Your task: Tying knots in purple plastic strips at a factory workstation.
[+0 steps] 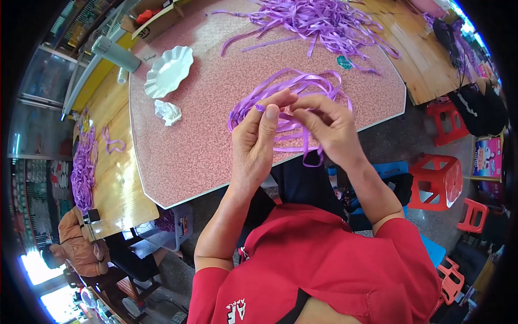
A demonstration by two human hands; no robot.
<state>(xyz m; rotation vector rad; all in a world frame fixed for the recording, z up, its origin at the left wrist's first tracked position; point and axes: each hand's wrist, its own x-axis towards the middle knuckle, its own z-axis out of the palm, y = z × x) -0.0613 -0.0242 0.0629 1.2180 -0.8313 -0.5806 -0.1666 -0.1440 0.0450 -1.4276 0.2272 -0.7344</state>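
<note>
Over the near side of the pink table, my left hand [253,137] is closed, with a rolled bit of purple ribbon [260,108] showing between its thumb and forefinger. Close beside it, my right hand [335,132] is closed in a pinch, its fingertips almost touching those of the left. What lies between the right fingertips is too small to make out. Loose loops of purple ribbon [280,85] spread on the table behind and beneath both hands. A few of these loops droop over the near edge.
A large tangle of purple ribbon [318,24] covers the far side. On the left are a scalloped white dish [170,70], crumpled white paper [168,112] and a grey-green bottle [116,54]. Red stools [437,181] stand right. A person [81,243] sits at lower left.
</note>
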